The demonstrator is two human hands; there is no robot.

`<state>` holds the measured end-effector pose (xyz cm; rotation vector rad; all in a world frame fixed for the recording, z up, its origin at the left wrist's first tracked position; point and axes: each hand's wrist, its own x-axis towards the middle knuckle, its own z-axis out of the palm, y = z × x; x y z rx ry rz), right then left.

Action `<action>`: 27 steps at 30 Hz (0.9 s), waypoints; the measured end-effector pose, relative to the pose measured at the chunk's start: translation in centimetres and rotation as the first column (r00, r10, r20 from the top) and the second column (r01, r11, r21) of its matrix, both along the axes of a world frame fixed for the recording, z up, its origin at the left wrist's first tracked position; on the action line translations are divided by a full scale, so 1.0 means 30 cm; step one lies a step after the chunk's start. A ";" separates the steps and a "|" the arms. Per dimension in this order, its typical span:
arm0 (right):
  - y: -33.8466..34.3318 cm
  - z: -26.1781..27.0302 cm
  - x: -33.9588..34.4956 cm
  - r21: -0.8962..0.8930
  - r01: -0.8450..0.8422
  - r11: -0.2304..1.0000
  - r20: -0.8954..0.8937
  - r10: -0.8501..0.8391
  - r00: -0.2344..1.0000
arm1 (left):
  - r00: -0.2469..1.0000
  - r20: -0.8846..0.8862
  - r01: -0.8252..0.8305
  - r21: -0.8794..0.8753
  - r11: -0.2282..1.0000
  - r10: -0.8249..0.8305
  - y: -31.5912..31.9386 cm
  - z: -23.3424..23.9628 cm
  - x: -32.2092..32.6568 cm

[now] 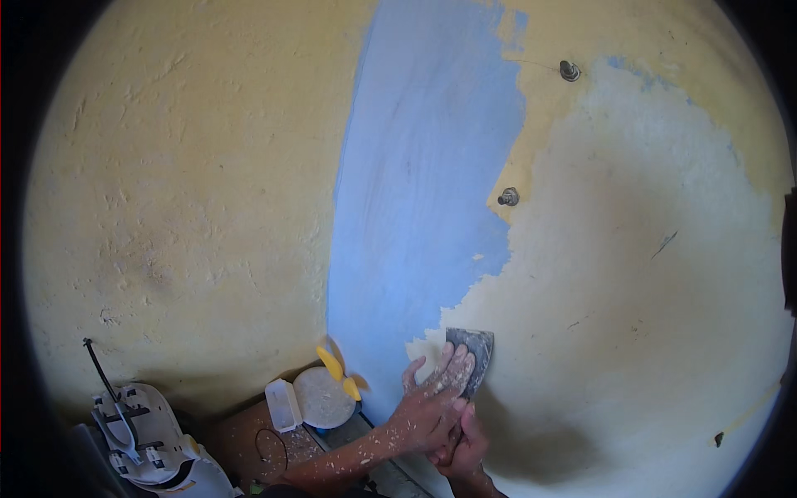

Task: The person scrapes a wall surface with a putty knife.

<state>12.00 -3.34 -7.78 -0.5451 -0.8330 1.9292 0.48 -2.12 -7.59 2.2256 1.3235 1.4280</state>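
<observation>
A metal scraper with a broad, flaking-smeared blade lies against the wall, its blade edge pointing up. My left hand reaches in from the lower left, with several fingers pressed flat on the blade and the little finger sticking out to the side. Pale paint flakes speckle this hand and its forearm. Lower down, my right hand is closed around the handle, most of which is hidden by both hands. Above and left of the blade, blue paint ends in a ragged border against a pale bared surface.
Two metal bolts jut from the wall. A yellow wall meets the blue area at a corner. Below stand a white plastic container, a round whitish lid, a yellow bladed piece and a white plastic appliance. Flakes litter the brown surface.
</observation>
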 end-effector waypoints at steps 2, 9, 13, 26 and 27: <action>0.044 0.031 -0.012 -0.051 -0.055 0.997 -0.058 0.052 0.997 | 0.999 0.012 -0.030 0.019 0.999 0.030 0.032 0.047 -0.024; -0.001 -0.003 -0.017 0.071 -0.008 0.997 -0.003 0.008 1.000 | 0.999 -0.025 -0.030 0.030 0.999 0.030 -0.014 0.035 -0.026; 0.047 0.004 -0.012 0.042 -0.087 0.995 -0.063 0.090 0.994 | 0.998 0.056 -0.037 -0.025 0.999 0.038 -0.006 0.047 -0.015; 0.089 0.036 -0.046 0.049 -0.113 0.992 -0.050 0.116 0.992 | 0.968 -0.138 -0.200 0.081 0.976 0.210 0.039 0.099 -0.068; 0.093 0.046 -0.050 0.046 -0.116 0.992 -0.017 0.117 0.993 | 0.969 -0.137 -0.195 0.085 0.977 0.205 0.035 0.100 -0.073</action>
